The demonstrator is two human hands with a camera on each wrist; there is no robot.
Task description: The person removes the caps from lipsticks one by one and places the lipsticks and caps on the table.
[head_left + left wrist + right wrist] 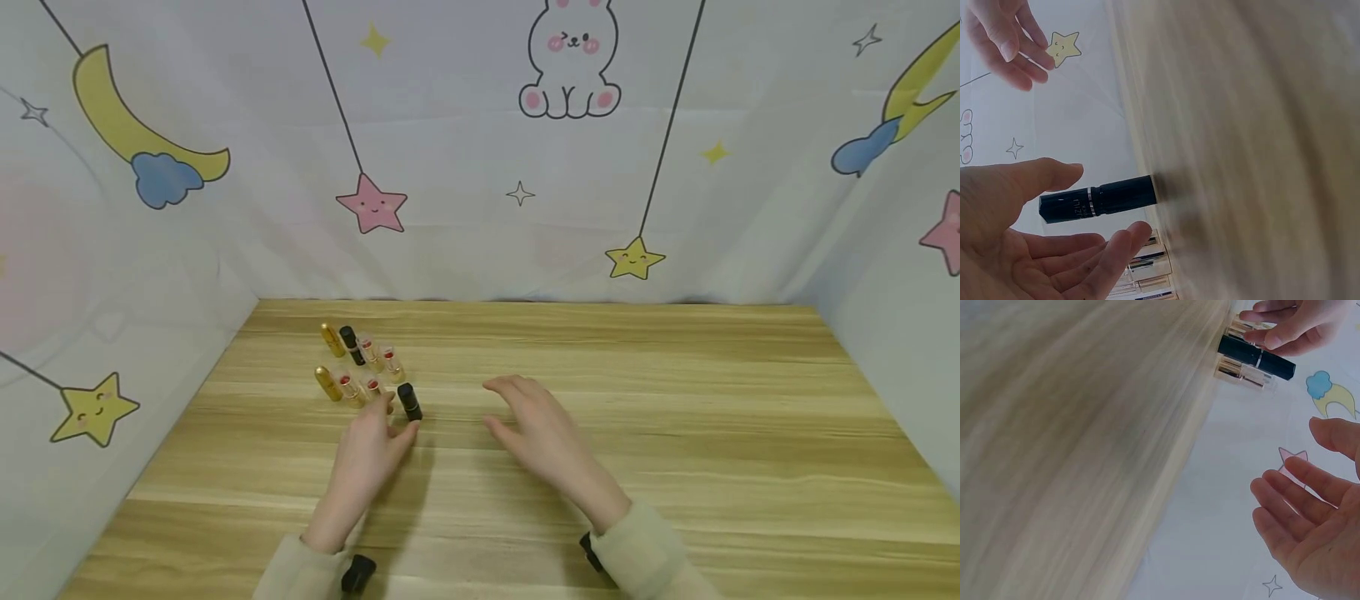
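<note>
A black lipstick tube (409,402) with a silver band stands upright at the right end of the front row of lipsticks. My left hand (365,450) is around it, thumb on one side and fingers on the other. In the left wrist view, gaps show between the black tube (1097,198) and the thumb and fingers. Behind those fingers, clear-capped lipsticks (1150,265) are partly hidden. My right hand (543,433) hovers to the right over the table, holding nothing, its fingers loosely bent and spread from the thumb.
Other lipsticks stand in two rows at the table's left: gold bullet-shaped tubes (327,383), another black tube (352,346) and clear-capped ones (392,364) with red inside. The wood-grain table (675,392) meets a white printed curtain (465,250) at the back and sides.
</note>
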